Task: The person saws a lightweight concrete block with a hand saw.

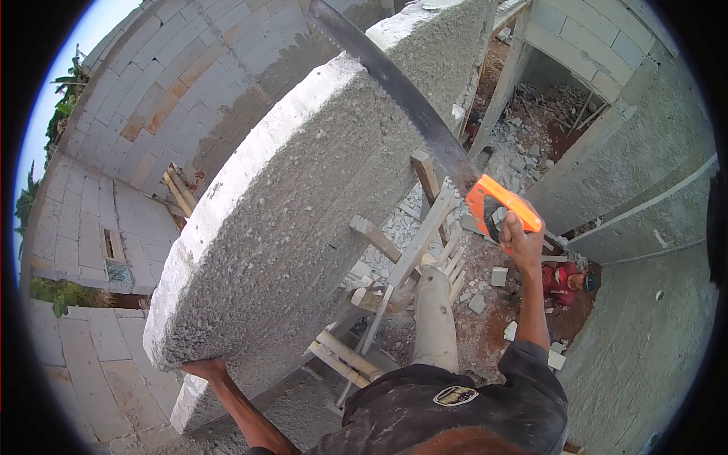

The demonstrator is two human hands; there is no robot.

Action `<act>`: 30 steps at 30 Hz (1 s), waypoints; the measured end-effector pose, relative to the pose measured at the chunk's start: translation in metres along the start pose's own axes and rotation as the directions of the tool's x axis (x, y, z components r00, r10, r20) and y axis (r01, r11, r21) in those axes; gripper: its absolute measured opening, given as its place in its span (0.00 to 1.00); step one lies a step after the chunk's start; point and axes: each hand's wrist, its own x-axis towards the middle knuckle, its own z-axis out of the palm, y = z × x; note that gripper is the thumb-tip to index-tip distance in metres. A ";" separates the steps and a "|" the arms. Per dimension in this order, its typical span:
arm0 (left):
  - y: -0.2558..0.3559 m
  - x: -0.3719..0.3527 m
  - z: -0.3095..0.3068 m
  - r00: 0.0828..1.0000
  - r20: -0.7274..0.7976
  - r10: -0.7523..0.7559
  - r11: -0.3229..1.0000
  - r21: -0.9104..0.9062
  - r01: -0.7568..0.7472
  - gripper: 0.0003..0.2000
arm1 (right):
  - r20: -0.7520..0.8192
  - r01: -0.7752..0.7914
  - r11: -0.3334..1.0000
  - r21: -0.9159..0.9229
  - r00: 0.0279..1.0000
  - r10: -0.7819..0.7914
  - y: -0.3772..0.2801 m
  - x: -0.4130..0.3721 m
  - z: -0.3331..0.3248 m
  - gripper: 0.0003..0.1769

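Saw [423, 121]: handle up and right of centre, blade slanting up-left across the pale rim of the wall [280, 174]. Contact at the crossing: cannot confirm.

Right hand [519, 241]: fingers clenched around the orange handle. Left hand [205, 368]: against the near end of the wall's rim; fingertips partly hidden, cannot tell whether grasping or released.

Technique (judgement): keep wrist and forearm in line with the blade; use long, even strokes with light pressure, as the rough rim may snag the teeth. Brace with the left hand, well clear of the blade. Check footing and the person [560, 283] below, since chips could drop.

Counts: saw, 1; own hands, 2; person below, 1; paired poles [345, 359] beneath the wall, 2; rubble [477, 303], many pieces, not countable.
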 end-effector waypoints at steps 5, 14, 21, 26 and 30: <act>0.002 -0.009 0.007 0.997 -0.063 -0.044 0.999 0.011 0.045 0.38 | 0.045 0.043 0.997 0.059 0.998 -0.046 -0.007 0.015 -0.004 0.30; 0.011 -0.020 0.033 0.991 -0.132 0.025 0.997 0.071 -0.016 0.38 | 0.101 -0.033 0.994 0.108 0.995 0.022 -0.021 0.060 0.040 0.27; 0.006 -0.016 0.030 0.980 -0.201 -0.013 1.000 0.022 0.018 0.37 | 0.048 -0.133 0.983 0.128 0.991 0.128 -0.076 0.082 0.072 0.21; 0.005 -0.014 0.032 0.987 -0.153 0.049 0.996 0.079 -0.037 0.37 | 0.057 -0.078 0.985 0.151 0.996 0.070 -0.037 0.055 0.068 0.23; 0.003 -0.004 0.011 0.979 -0.204 -0.003 1.000 0.027 0.009 0.38 | 0.022 -0.030 0.993 0.116 0.999 0.028 0.003 -0.008 0.006 0.25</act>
